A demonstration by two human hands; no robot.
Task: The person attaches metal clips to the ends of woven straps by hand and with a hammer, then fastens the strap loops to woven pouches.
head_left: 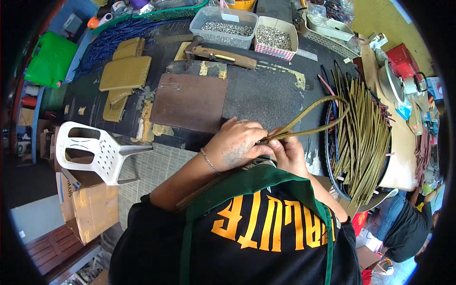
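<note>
Both my hands meet in front of my chest at the near edge of the dark worktable. My left hand (240, 142) is closed at the ends of a long olive-green strap (311, 111), with its thumb toward the other hand. Against it, my right hand (289, 151) pinches the same strap between thumb and fingers. From there the strap bends out to the right in a large loop, reaching over the bundle of olive straps (363, 128) in a dark round tray. More olive strap shows beneath my left forearm. My fingers hide where the ends come together.
A brown board (185, 102) lies on the table, with a hammer (223, 54) beyond it. Stacked olive pouches (126, 73) sit left. A clear tub (225, 28) and checked box (275, 40) hold metal bits. A white plastic chair (97, 152) stands left; another person (408, 228) is lower right.
</note>
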